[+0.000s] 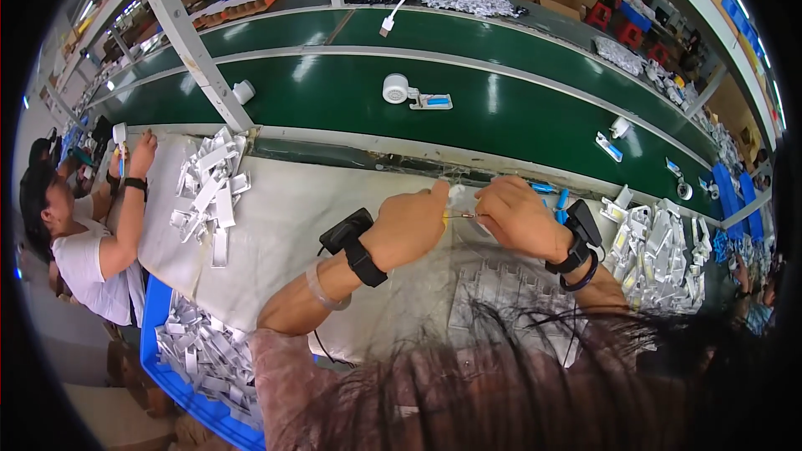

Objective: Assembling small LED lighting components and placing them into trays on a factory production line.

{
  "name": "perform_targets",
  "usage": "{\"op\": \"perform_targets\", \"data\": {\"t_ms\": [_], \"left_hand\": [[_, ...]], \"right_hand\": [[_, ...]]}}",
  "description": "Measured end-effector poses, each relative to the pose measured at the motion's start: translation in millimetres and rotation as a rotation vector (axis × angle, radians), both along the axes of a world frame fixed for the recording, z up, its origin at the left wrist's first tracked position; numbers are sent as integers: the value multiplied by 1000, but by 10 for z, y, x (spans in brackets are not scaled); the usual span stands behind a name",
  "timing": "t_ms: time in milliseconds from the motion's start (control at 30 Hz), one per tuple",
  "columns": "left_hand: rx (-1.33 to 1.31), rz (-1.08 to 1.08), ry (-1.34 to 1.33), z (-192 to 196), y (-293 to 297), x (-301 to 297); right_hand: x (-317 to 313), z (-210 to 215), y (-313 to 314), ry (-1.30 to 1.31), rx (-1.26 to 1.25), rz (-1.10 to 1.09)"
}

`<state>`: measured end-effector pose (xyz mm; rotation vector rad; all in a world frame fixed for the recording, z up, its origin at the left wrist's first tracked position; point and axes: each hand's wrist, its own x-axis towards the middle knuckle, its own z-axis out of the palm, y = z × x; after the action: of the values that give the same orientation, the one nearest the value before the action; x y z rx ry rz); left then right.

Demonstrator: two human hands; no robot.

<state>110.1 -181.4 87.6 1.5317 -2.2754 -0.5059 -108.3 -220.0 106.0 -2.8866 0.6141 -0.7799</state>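
Note:
My left hand (409, 221) and my right hand (522, 215) are raised over the cream-covered bench, fingertips pinched close together. Between them runs a thin, short piece (461, 215), yellowish toward the left fingers and coppery toward the right; its kind is too small to make out. Close beyond the fingertips shows a small white bit (456, 191). Several blue cylinders (562, 200) lie just past my right hand. Below that hand stands a clear, ridged plastic tray (501, 292), partly covered by strands of hair. Dark straps with small black boxes sit on both wrists.
Green conveyor belts (317, 92) cross ahead, carrying a white round-headed device (396, 89) with a blue cell. White plastic housings lie piled left (213, 179) and right (656, 250), and fill a blue bin (159, 342). A white cable (409, 0) hangs overhead. A co-worker (100, 234) works at far left.

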Motion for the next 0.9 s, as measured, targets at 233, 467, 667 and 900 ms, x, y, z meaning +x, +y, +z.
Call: {"op": "perform_targets", "data": {"t_ms": [233, 467, 667, 900], "left_hand": [[208, -166, 896, -98, -84, -2], [456, -50, 1277, -98, -44, -144], [395, -88, 1294, -57, 68, -231], [291, -157, 1160, -54, 129, -271]], "right_hand": [[51, -116, 87, -274, 8, -243], [140, -38, 116, -405, -204, -225], [110, -51, 121, -495, -151, -150], [87, -26, 161, -438, -216, -139]]}}
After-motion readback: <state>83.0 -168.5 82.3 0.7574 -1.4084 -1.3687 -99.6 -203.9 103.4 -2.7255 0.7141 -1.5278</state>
